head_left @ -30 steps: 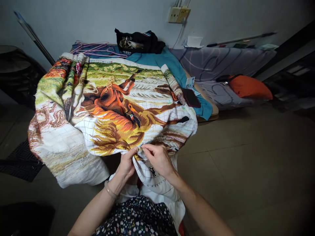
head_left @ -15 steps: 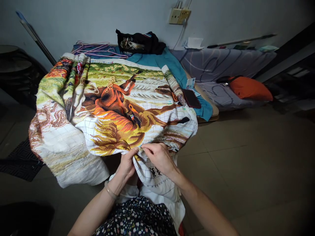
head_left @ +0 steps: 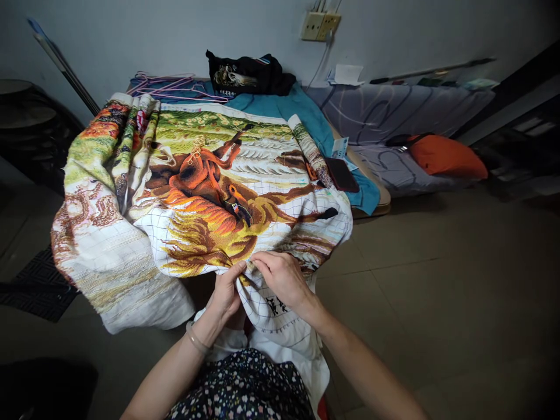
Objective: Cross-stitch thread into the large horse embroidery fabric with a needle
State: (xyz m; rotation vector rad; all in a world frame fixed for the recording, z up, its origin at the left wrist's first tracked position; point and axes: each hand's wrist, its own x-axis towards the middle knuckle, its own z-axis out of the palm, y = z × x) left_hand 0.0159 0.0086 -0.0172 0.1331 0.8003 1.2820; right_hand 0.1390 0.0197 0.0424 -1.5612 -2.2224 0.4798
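A large cross-stitch cloth (head_left: 203, 230) with a stitched horse picture and a printed grid drapes over the bed edge toward my lap. My left hand (head_left: 225, 293) grips its near edge, thumb on top and fingers folded underneath. Just to the right, my right hand (head_left: 283, 280) is closed in a pinch over the stitched surface, close to the left thumb. Whatever lies between those fingertips is too small to make out. Loose yellowish thread (head_left: 195, 153) rests on the horse picture. Black lettering (head_left: 275, 306) shows on the cloth below my right hand.
Behind the cloth lie pink hangers (head_left: 170, 84) and a black bag (head_left: 249, 74). A dark phone (head_left: 342, 175) rests on the teal sheet (head_left: 301, 105) at the right. Farther right are an orange bag (head_left: 448, 156) and a grey patterned cover (head_left: 385, 114). A wall socket (head_left: 321, 26) is above.
My right hand has shifted very slightly up and to the right, still pinched near the left thumb. My left hand keeps its grip on the cloth.
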